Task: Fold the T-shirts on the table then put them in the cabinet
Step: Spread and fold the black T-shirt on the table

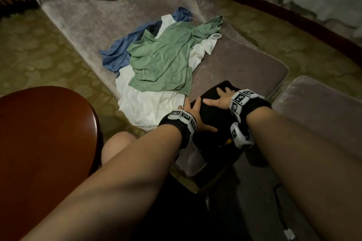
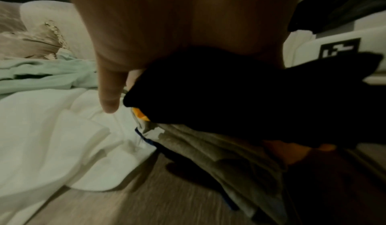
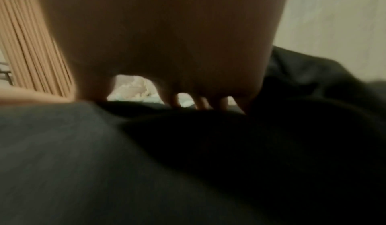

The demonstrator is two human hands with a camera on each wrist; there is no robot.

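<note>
Black T-shirt (image 1: 213, 111) lying on the near end of the grey cushion (image 1: 244, 64), pressed flat under left hand (image 1: 193, 115) and right hand (image 1: 221, 99), fingers spread and straight. Folding step, probably smoothing the last fold. Next: lifting it without unfolding; green (image 1: 162, 60), white (image 1: 148, 107) and blue (image 1: 117, 53) shirts unfolded just beyond.

Under both palms most of the black shirt (image 1: 210, 107) is covered, beyond the left hand (image 1: 193, 112) the blue shirt (image 1: 121, 49) and white shirt (image 1: 148, 103) lie largely buried beneath the green shirt (image 1: 162, 58), and the right hand's (image 1: 219, 99) wrist view is a blur.
</note>
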